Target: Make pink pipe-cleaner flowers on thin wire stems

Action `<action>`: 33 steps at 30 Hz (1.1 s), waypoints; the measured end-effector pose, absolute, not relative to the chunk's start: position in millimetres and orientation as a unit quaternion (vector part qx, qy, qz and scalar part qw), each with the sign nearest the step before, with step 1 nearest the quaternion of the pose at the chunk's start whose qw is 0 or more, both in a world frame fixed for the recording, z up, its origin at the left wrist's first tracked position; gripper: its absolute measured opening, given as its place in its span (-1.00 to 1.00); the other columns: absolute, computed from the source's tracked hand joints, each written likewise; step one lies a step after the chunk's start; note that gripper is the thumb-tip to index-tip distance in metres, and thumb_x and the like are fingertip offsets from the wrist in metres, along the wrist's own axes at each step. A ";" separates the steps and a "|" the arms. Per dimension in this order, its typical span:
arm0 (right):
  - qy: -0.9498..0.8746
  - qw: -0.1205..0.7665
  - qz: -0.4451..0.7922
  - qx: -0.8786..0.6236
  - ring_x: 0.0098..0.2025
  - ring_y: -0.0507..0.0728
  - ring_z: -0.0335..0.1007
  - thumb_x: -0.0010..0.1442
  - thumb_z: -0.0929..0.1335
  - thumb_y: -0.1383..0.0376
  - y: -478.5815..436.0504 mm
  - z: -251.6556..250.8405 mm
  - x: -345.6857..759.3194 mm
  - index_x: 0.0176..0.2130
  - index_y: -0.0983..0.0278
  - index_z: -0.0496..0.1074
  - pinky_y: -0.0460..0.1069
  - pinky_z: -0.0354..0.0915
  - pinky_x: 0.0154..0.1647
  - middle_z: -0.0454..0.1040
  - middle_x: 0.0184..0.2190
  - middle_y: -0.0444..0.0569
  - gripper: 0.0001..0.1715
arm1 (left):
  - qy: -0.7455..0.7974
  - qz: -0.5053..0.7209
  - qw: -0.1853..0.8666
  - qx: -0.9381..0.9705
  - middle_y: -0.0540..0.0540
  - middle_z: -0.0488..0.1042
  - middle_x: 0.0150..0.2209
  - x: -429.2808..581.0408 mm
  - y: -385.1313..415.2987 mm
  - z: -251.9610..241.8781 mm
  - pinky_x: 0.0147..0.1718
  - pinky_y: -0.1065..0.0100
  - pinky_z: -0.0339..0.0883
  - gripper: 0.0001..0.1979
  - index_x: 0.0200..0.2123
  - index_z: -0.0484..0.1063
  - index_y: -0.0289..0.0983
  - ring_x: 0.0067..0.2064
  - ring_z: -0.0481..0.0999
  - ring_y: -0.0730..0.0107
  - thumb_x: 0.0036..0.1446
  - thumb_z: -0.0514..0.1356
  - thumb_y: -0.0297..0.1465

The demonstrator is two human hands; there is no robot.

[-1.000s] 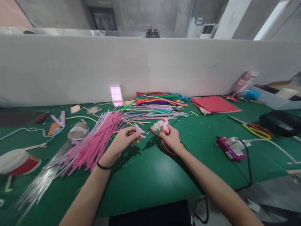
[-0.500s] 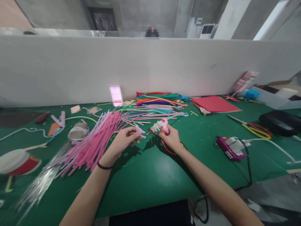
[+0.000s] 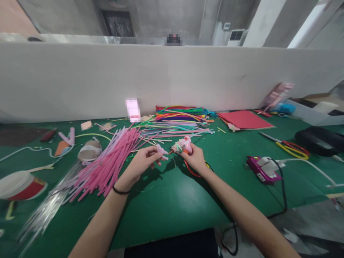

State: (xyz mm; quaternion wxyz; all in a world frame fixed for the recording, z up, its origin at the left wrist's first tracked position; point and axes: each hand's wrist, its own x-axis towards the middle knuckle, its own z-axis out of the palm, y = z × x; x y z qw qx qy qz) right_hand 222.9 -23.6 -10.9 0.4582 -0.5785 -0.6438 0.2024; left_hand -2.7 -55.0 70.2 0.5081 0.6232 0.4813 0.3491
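Note:
My left hand [image 3: 143, 161] pinches a small pale-pink piece of bent pipe cleaner [image 3: 161, 150] between thumb and fingers. Facing it, my right hand [image 3: 195, 157] is wrapped round a pink hot glue gun [image 3: 186, 143] with decorations along its front. The gun's nozzle points left and sits very close to the pink piece; whether they touch I cannot tell. A thin strand hangs beneath the nozzle. To the left lies a large bundle of pink pipe cleaners [image 3: 110, 165]. Under my right hand, red-and-yellow handles [image 3: 192, 171] show in part.
Colourful pipe cleaners [image 3: 180, 114] lie along the white partition [image 3: 107, 79]. At right are red sheets [image 3: 245, 120], scissors [image 3: 291, 148], a black case [image 3: 319, 139] and a purple power strip [image 3: 263, 170] with cords. Metallic wires [image 3: 45, 211], a tape roll [image 3: 90, 152] and a tub [image 3: 21, 184] are at left.
My left hand has moved slightly right, bringing the pink piece closer to the glue gun's nozzle. My right hand stays nearly in place.

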 end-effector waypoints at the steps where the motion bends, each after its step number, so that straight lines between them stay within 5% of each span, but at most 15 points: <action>1: -0.645 0.457 0.203 -0.578 -0.52 0.00 0.10 -0.02 0.38 0.16 -23.6 -11.0 223.0 -0.36 0.31 0.44 -0.10 0.07 -0.47 0.34 -0.56 -0.19 -0.73 | 0.482 0.349 0.508 0.623 -0.10 0.60 -0.32 -2.5 -55.0 70.0 -0.57 0.49 0.25 -0.71 -0.24 0.48 -0.30 -0.44 0.47 0.44 0.12 0.24 -0.18; 33: -0.646 0.451 0.201 -0.582 -0.53 0.00 0.09 -0.02 0.37 0.14 -24.1 -7.8 223.0 -0.42 0.29 0.38 -0.11 0.03 -0.50 0.30 -0.59 -0.21 -0.75 | 0.482 0.357 0.512 0.614 -0.12 0.60 -0.31 -6.2 -51.8 65.3 -0.57 0.49 0.24 -0.72 -0.25 0.48 -0.30 -0.44 0.48 0.44 0.11 0.25 -0.19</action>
